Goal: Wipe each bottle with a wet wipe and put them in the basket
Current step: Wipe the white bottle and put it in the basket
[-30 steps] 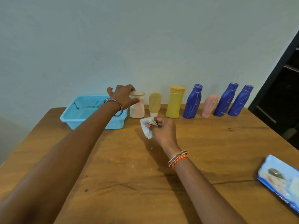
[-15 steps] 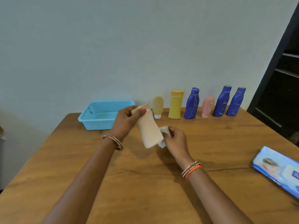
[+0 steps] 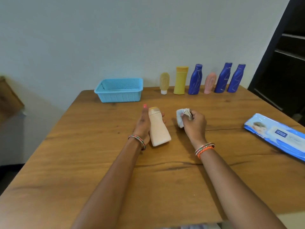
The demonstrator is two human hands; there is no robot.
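Observation:
My left hand [image 3: 143, 123] holds a pale peach bottle [image 3: 158, 128] over the middle of the table, cap pointing away, fingers wrapped behind it. Just to its right, my right hand [image 3: 194, 123] grips a crumpled white wet wipe [image 3: 181, 116], a small gap apart from the bottle. The light blue basket [image 3: 119, 96] stands with nothing visible inside at the back of the table. Along the wall stand a tan tube [image 3: 164, 82], a yellow bottle [image 3: 180, 80], three dark blue bottles [image 3: 195, 79] [image 3: 223, 78] [image 3: 236, 78] and a pink tube [image 3: 210, 83].
A blue pack of wet wipes [image 3: 279, 135] lies near the table's right edge. The wooden table [image 3: 99, 162] ends at the wall behind the bottles. A dark shelf unit [image 3: 285, 55] stands at the right, a brown object [image 3: 8, 100] at the far left.
My left hand took the peach bottle from beside the basket and brought it to the table's middle. The wipe touched the bottle half a second ago and now sits apart from it.

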